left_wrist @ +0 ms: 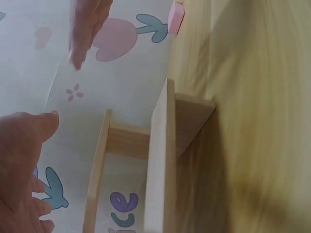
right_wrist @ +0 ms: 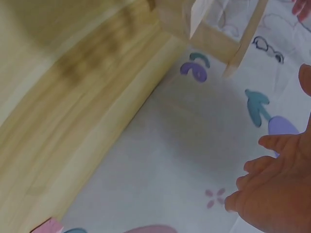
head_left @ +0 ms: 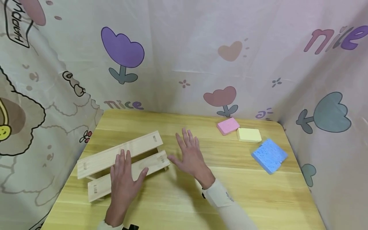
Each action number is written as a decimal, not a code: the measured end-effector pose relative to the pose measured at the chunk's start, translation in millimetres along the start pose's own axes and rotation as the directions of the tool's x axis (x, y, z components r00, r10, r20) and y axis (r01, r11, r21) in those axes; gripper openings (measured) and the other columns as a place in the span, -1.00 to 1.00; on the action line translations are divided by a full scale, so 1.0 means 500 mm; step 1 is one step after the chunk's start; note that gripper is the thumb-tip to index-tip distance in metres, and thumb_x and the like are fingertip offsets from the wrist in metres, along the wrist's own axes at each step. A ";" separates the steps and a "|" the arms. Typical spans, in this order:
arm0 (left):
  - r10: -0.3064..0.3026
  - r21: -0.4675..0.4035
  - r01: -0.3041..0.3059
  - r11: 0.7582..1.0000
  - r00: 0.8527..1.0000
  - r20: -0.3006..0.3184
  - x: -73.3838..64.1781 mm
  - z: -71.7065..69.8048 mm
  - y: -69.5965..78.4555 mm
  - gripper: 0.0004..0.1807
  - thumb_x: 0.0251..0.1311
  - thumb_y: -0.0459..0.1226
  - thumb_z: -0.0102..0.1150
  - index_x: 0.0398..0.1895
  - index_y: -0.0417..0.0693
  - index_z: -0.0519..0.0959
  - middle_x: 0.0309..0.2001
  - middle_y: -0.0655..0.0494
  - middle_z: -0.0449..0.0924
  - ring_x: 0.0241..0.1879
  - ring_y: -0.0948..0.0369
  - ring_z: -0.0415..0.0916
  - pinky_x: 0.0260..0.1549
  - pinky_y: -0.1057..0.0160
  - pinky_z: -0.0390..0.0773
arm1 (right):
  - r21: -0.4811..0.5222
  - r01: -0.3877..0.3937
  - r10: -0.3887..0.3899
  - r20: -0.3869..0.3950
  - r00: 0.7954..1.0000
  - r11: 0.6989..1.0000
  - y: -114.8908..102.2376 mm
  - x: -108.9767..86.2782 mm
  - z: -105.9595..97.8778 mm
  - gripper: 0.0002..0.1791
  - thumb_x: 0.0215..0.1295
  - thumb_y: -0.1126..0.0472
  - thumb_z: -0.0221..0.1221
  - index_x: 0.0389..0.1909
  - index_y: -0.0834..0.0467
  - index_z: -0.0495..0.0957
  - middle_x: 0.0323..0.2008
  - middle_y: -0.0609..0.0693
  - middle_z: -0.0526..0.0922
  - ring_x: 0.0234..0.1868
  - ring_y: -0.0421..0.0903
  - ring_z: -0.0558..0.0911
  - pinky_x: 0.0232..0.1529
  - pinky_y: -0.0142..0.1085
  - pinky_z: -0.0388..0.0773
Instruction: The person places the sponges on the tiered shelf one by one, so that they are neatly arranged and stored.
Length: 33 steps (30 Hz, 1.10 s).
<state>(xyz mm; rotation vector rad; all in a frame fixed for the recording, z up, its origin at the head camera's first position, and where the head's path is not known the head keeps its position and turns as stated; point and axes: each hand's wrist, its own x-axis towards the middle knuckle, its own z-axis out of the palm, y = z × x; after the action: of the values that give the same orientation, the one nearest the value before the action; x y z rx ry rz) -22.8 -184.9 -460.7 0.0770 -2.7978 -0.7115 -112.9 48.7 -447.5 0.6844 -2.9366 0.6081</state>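
Left hand (head_left: 125, 182): fingers extended, thumb out to the side, holding nothing. Hovers over the near side of the two-tier wooden rack (head_left: 100, 159); left wrist view shows a gap between hand and wood. Right hand (head_left: 191, 158): fingers straight and spread, thumb pointing at the rack, also holding nothing. It's up off the table (head_left: 258, 198), just beyond the rack's right end, no contact.

Rack stands on the left half of the table, slanted, right end farther back. Upper board (head_left: 143, 140) sits behind the lower board (head_left: 153, 162).

Right of the right hand, well apart from the rack: pink block (head_left: 228, 126) by the back edge, yellow block (head_left: 249, 135) at its corner, blue sponge (head_left: 269, 156) nearer.

Printed curtain (head_left: 172, 57) behind.
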 end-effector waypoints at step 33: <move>-0.098 0.185 0.080 0.979 0.992 0.086 -0.091 0.036 -0.131 -0.03 0.26 0.18 -0.03 0.50 -0.20 -0.15 0.44 -0.37 -0.04 0.42 -0.27 -0.12 0.18 -0.47 -0.02 | -0.135 0.243 -0.227 0.125 0.966 0.960 -0.130 -0.031 0.116 -0.06 0.24 -0.45 -0.13 0.49 0.00 -0.04 0.53 0.06 -0.14 0.53 0.05 -0.11 0.45 0.07 0.08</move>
<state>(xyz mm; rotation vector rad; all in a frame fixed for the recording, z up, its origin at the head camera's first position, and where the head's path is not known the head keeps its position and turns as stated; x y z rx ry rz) 15.8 -228.9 -517.8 0.2089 -2.9602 -0.4890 -69.2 -20.9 -479.6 1.0594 -2.8939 0.3351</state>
